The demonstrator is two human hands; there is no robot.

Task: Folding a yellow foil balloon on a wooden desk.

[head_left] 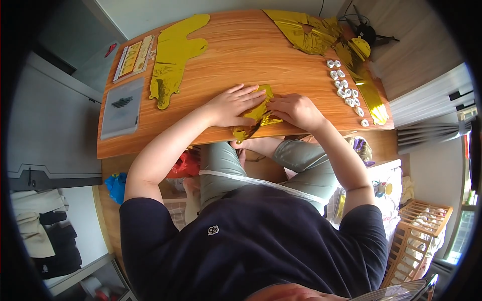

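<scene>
A crumpled gold foil balloon [259,111] lies at the near edge of the wooden table [236,55], one end reaching over the edge. My left hand [232,106] is flat on its left side with the fingers stretched out. At its right side my right hand [297,111] pinches the foil between bent fingers. Further left, a flat, uninflated gold foil balloon [173,62] is spread out. More gold foil [306,37] lies at the far right, and a long gold strip [370,95] runs down the right edge. Beside that strip sit several small white ribbon rolls [346,93].
A printed packet [133,59] and a clear plastic sleeve [120,108] with dark thin pieces lie along the left edge. A black tripod-like stand [366,32] is at the back right corner. Below the table are a red bag [186,164], a blue bag [115,187] and a wooden rack [419,226].
</scene>
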